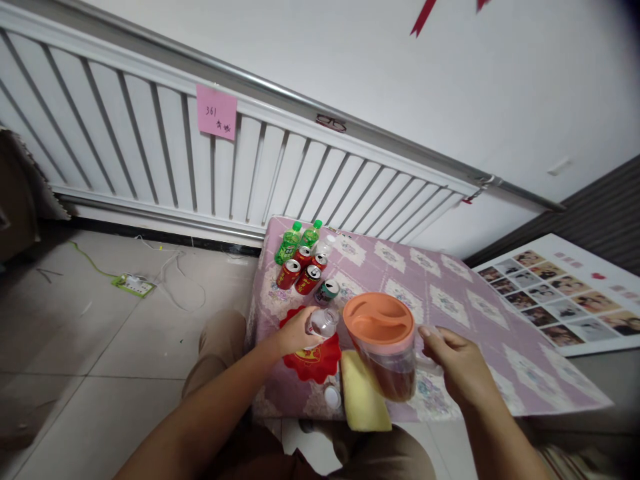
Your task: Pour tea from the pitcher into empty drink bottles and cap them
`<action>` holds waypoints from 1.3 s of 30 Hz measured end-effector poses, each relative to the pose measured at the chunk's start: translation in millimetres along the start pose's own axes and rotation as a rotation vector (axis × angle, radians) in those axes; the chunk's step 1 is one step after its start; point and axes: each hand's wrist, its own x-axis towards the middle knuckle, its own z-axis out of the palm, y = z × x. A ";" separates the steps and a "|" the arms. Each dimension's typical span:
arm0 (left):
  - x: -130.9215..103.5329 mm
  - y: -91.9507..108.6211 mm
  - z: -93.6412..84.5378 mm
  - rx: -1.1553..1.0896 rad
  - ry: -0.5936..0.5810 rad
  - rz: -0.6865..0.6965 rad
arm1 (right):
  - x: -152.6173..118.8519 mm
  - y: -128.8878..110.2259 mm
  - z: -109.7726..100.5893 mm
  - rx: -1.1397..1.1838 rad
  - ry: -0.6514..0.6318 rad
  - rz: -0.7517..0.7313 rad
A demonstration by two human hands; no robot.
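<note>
In my left hand [296, 333] is a clear plastic bottle [324, 324], uncapped, its mouth tilted toward the pitcher. Below it lies a red wavy-edged plate [325, 370] with a yellow pattern. The fingers of my right hand [453, 357] are wrapped round the handle of a clear pitcher [390, 373] with an orange lid [380, 317] and brown liquid inside. A folded yellow cloth [365, 400] lies partly behind the pitcher. Near the table's front edge is a white cap [332, 397].
On the patterned tablecloth [480, 320] stand several red cans [307, 280], a green can [327, 292], two green bottles [289, 245] and a clear bottle [326, 247]. A radiator [300, 167] lines the wall. A photo board [565, 287] leans at right; a power strip [134, 285] lies on the floor.
</note>
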 end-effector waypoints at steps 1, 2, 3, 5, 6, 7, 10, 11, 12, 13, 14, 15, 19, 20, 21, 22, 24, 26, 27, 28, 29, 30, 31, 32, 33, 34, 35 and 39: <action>0.1 -0.5 0.1 0.000 0.001 0.003 | 0.1 -0.1 0.2 -0.003 0.000 0.001; 0.2 -1.0 0.3 -0.001 0.002 0.007 | 0.2 0.0 0.4 -0.003 0.000 0.000; 0.3 -1.5 0.5 -0.002 0.002 0.009 | 0.3 0.2 0.7 -0.003 0.000 -0.001; 0.4 -2.2 0.8 -0.008 0.001 0.013 | 0.3 0.9 1.2 -0.001 -0.001 -0.002; 0.4 -2.3 0.9 -0.010 0.001 0.015 | 0.3 1.3 1.4 0.001 -0.001 0.001; 0.4 -2.3 0.9 -0.009 0.001 0.013 | 0.3 1.9 1.6 0.003 0.001 0.004; 0.2 -1.8 0.5 -0.004 0.005 0.006 | 0.5 3.7 1.9 0.006 0.003 0.009; 0.1 -1.6 0.3 -0.003 0.004 0.006 | 0.6 4.2 2.0 0.007 0.002 0.007; 0.1 -1.5 0.2 -0.004 0.005 0.008 | 0.7 4.5 2.1 0.007 0.001 0.003; 0.0 -1.5 0.0 -0.004 0.006 0.011 | 0.6 4.5 2.3 0.006 0.000 -0.002; -0.1 -1.5 -0.1 -0.003 0.006 0.012 | 0.4 4.1 2.4 0.005 0.001 -0.007; -0.2 -1.4 -0.1 -0.001 0.007 0.009 | 0.1 3.2 2.5 0.004 0.004 -0.012; -0.5 -0.4 -0.2 -0.003 0.004 0.000 | -1.4 -1.9 3.4 -0.013 0.014 -0.020; -0.5 -0.1 -0.2 -0.005 0.003 0.001 | -1.5 -2.7 3.6 -0.018 0.016 -0.019; -0.4 0.0 -0.2 -0.007 0.001 0.005 | -1.4 -3.2 3.8 -0.020 0.016 -0.016; -0.3 0.0 -0.1 -0.008 -0.001 0.009 | -1.3 -3.3 3.9 -0.018 0.016 -0.013; 0.1 -0.4 0.0 -0.006 0.000 0.016 | -0.7 -2.7 3.9 -0.014 0.008 -0.011; 0.4 -1.3 0.1 -0.004 0.003 0.020 | -0.3 -2.2 3.8 -0.018 0.006 -0.018; 0.6 -1.7 0.2 -0.002 0.004 0.019 | -0.2 -2.3 3.8 -0.022 0.007 -0.023; 0.7 -2.2 0.3 -0.002 0.007 0.018 | -0.2 -2.7 3.9 -0.026 0.008 -0.027; 0.8 -2.6 0.4 -0.005 0.008 0.018 | -0.3 -3.3 3.9 -0.027 0.009 -0.029; 0.8 -2.9 0.5 -0.011 0.006 0.018 | -0.4 -4.0 4.0 -0.024 0.009 -0.029; 0.9 -3.2 0.7 -0.018 0.004 0.018 | -0.6 -4.5 4.1 -0.022 0.008 -0.028; 1.0 -3.5 0.8 -0.026 0.001 0.017 | -0.7 -4.7 4.1 -0.021 0.006 -0.026; 1.0 -3.7 1.0 -0.032 -0.001 0.016 | -0.6 -4.4 4.2 -0.022 0.006 -0.022; 1.0 -3.9 1.1 -0.037 0.000 0.016 | -0.5 -3.7 4.1 -0.024 0.006 -0.018; 1.1 -4.0 1.3 -0.037 0.003 0.015 | -0.2 -2.5 4.1 -0.024 0.004 -0.012; 0.8 -3.9 1.3 -0.034 0.007 0.017 | 1.0 2.1 3.7 -0.018 -0.004 0.002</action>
